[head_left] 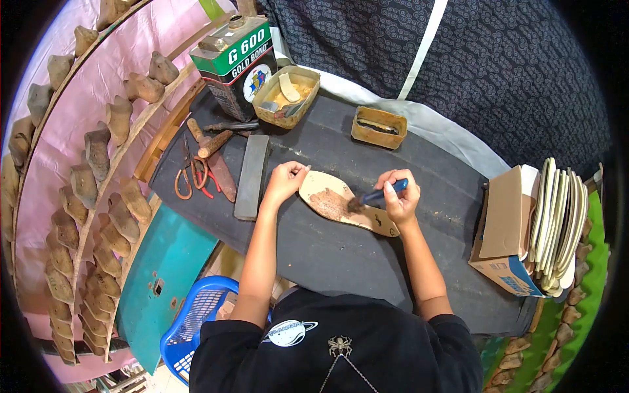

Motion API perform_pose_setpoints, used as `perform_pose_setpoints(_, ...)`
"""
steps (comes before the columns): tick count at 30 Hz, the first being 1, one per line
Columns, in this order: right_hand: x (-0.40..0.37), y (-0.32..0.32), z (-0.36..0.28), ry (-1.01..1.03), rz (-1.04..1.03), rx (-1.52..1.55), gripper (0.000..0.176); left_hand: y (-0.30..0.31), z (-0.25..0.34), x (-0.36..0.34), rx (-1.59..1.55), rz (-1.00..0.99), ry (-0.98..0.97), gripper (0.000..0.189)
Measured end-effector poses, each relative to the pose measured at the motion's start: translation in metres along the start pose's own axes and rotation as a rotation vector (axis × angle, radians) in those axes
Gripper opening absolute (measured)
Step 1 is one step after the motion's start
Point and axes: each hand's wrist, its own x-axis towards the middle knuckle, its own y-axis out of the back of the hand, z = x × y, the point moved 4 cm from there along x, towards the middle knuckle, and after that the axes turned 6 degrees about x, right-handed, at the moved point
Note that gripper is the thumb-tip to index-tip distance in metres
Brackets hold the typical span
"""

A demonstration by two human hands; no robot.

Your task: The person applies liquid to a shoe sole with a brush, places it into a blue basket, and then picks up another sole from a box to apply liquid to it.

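Note:
A cream shoe insole point(318, 183) lies slantwise on the dark table, with a brown, wet-looking patch across its wide part. My left hand point(286, 182) pinches the insole's rounded left end between thumb and fingers. In my right hand point(401, 198) is a blue-handled brush point(377, 194), gripped in closed fingers. Its dark bristles touch the insole at the right edge of the brown patch. The insole's narrower end points toward the lower right, below my right hand.
Left of the insole lie a grey sharpening stone point(251, 177), scissors point(185, 173) and a hammer point(213, 143). Behind stand a G 600 can point(229, 72), a glue-stained tub point(288, 118) and a small box point(379, 139). Stacked insoles point(553, 223) and a carton point(501, 216) are at right.

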Motion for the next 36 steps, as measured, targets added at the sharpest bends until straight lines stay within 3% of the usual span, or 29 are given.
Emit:
perform_pose_setpoints(4,0.002,-0.012,0.007,-0.023,0.06,0.104,0.01,-0.001,-0.002,0.0,-0.031,-0.011,0.008,0.02)
perform_pose_setpoints(8,0.001,-0.017,0.009,-0.076,-0.05,0.048,0.01,0.0,-0.001,0.0,-0.033,-0.008,0.005,0.02)
perform_pose_setpoints(20,0.006,0.004,0.009,-0.045,0.104,0.108,0.012,-0.001,-0.003,0.001,-0.019,-0.012,0.016,0.021)
perform_pose_setpoints(29,0.003,-0.016,0.008,-0.071,-0.067,0.03,0.01,-0.001,-0.003,0.001,0.008,-0.015,-0.012,0.021)
perform_pose_setpoints(36,0.004,0.0,0.005,-0.085,-0.071,0.047,0.012,-0.002,-0.005,0.001,-0.013,-0.006,-0.012,0.022)
